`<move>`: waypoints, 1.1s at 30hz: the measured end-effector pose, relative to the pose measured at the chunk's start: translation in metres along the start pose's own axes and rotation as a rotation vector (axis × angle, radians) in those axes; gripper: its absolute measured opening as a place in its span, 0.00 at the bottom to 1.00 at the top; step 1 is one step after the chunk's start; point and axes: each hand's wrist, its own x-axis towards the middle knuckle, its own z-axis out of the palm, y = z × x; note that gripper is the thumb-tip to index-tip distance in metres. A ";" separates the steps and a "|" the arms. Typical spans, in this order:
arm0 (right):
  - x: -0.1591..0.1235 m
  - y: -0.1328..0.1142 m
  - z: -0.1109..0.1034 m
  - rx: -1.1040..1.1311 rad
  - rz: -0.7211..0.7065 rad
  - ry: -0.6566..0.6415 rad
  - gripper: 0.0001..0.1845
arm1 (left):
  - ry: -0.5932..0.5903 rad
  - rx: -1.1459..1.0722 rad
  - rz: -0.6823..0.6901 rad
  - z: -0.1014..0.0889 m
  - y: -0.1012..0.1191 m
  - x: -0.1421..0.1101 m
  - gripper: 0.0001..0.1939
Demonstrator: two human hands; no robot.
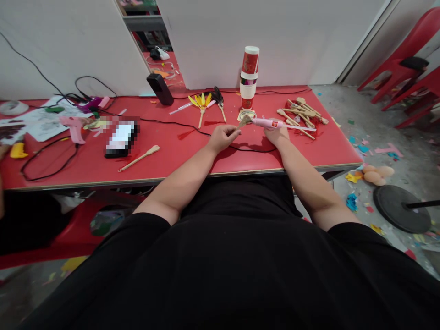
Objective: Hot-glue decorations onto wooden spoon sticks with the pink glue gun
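Observation:
My left hand [222, 138] is closed in a pinch on a wooden stick with a flat, rounded head [244, 121]; most of its handle is hidden by the fingers. My right hand [277, 134] grips a pink glue gun [265, 123], its nozzle at the stick's head; I cannot tell whether they touch. A clear glue stick [299, 128] juts from the gun's back end. Beyond the hands stands a stack of red and white paper cups [248, 78]. To the right lies a heap of similar wooden sticks [302, 112] with red tassels.
Yellow [201, 101] and black feather fans [218, 97] lie at the back of the red table [178, 158]. Leftward are a phone [121, 137], a lone wooden stick [140, 158], another pink glue gun [74, 129] and black cables. A co-worker's hand [3, 150] shows at far left.

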 end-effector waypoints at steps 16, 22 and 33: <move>-0.007 -0.010 -0.008 -0.053 0.071 0.016 0.13 | -0.027 -0.044 0.006 -0.002 0.006 -0.001 0.26; -0.009 -0.017 -0.015 -0.050 0.065 -0.063 0.12 | -0.008 -0.021 0.002 -0.001 0.006 -0.003 0.24; -0.006 -0.015 -0.008 -0.057 0.061 -0.028 0.08 | -0.031 -0.056 -0.039 0.002 -0.001 -0.003 0.23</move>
